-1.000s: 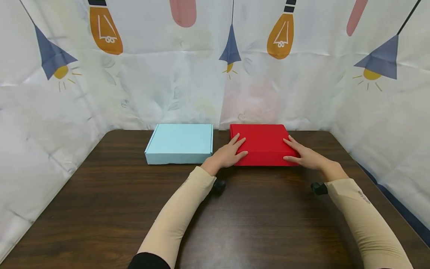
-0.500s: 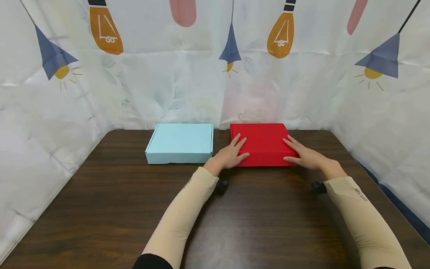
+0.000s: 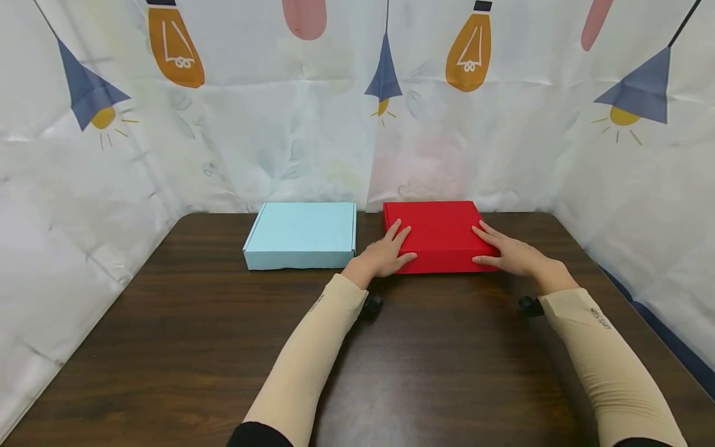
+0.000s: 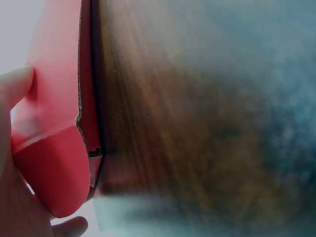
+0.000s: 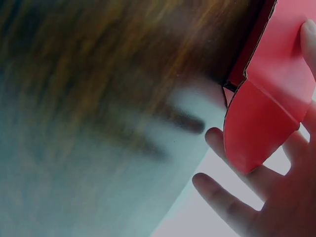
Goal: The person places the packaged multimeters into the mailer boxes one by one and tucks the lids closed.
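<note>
A flat red cardboard box point(image 3: 436, 226) lies on the table's far side, right of centre. At its left front corner is my left hand point(image 3: 382, 256), thumb on the front panel and outstretched fingers reaching onto the lid. My right hand point(image 3: 516, 254) touches the opposite corner in the same way, fingers spread and thumb along the front. In the left wrist view, the box's rounded side flap point(image 4: 57, 170) stands out beside the palm. The right wrist view shows a matching flap point(image 5: 259, 128) with straight fingers point(image 5: 222, 197) beyond it.
A closed light blue cardboard box point(image 3: 304, 233) lies to the left of the red one, a narrow gap between them. The dark wood table point(image 3: 167, 347) ends just behind both boxes at a white printed curtain point(image 3: 234, 143), which also hangs along both sides.
The head view has tilted slightly, so the boxes and curtain sit a little higher in it. My left forearm has shifted slightly right; both hands stay on the red box.
</note>
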`<state>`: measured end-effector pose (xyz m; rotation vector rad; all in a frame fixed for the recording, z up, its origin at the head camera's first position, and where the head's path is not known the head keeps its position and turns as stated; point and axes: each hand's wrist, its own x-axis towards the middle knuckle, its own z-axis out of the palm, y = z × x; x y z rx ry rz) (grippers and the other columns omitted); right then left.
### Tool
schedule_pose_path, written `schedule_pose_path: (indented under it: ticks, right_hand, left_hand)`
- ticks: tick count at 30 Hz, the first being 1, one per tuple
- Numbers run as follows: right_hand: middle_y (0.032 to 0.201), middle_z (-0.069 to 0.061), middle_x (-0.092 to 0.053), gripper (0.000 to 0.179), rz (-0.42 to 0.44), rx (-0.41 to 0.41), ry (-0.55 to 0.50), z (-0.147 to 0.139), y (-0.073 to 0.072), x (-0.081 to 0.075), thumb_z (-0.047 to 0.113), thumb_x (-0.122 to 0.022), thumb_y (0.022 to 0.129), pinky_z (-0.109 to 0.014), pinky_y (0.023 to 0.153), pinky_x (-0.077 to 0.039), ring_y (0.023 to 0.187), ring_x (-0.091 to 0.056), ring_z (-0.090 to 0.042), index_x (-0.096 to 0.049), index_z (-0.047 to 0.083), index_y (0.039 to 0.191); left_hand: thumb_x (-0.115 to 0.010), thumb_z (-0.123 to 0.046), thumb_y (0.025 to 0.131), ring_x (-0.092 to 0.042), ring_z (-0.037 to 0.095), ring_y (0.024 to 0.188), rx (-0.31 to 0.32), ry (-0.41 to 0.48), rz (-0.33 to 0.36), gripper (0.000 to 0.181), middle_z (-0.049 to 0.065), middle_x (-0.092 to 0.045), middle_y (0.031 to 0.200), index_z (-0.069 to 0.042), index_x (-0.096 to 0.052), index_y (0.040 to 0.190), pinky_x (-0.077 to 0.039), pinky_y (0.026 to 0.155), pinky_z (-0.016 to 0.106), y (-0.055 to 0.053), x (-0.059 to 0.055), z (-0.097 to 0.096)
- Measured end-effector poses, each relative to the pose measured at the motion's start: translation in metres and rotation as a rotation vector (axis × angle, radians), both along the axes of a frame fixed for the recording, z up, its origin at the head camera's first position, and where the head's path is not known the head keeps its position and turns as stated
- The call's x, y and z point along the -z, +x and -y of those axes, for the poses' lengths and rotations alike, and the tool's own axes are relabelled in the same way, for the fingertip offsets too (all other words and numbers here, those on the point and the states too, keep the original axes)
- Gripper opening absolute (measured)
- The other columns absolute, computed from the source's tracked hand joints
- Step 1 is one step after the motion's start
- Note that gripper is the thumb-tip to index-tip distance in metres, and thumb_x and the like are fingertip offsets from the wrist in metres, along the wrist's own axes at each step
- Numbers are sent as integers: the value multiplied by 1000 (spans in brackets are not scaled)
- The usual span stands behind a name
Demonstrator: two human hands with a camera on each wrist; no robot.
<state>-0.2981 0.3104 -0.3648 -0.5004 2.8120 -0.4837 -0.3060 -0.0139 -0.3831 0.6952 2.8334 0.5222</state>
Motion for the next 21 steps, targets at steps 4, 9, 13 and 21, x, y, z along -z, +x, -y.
schedule_pose_path:
  ticks: [4,9,13,21]
  right_hand:
    - [170,-17,-3,96,2,-5,-14,1,1,1,55,-64,97,-73,106,-33,146,-20,-55,-10,18,167]
    - [170,-19,0,93,2,-20,-112,2,3,6,47,-65,99,-72,107,-32,147,-16,-53,-10,15,166]
    - [169,-21,1,93,8,-23,-183,0,6,11,40,-68,99,-72,107,-33,147,-14,-54,-11,10,166]
    - [166,-28,-16,81,-60,-3,-213,-17,17,2,26,-73,97,-72,104,-36,143,-24,-55,-29,4,161]
  left_hand:
    - [-56,-46,103,-35,28,147,3,-3,-5,81,7,-4,172,-18,-13,167,-39,113,51,1,-1,1]
    - [-55,-46,104,-36,28,147,-1,-20,-2,80,7,-4,172,-19,-13,167,-36,115,54,3,-3,3]
    - [-54,-46,104,-37,28,146,4,-38,4,80,6,-4,172,-19,-13,167,-34,116,55,4,-4,2]
    - [-52,-48,104,-35,26,147,-11,-27,15,79,4,-2,172,-21,-12,167,-38,115,48,3,-3,2]
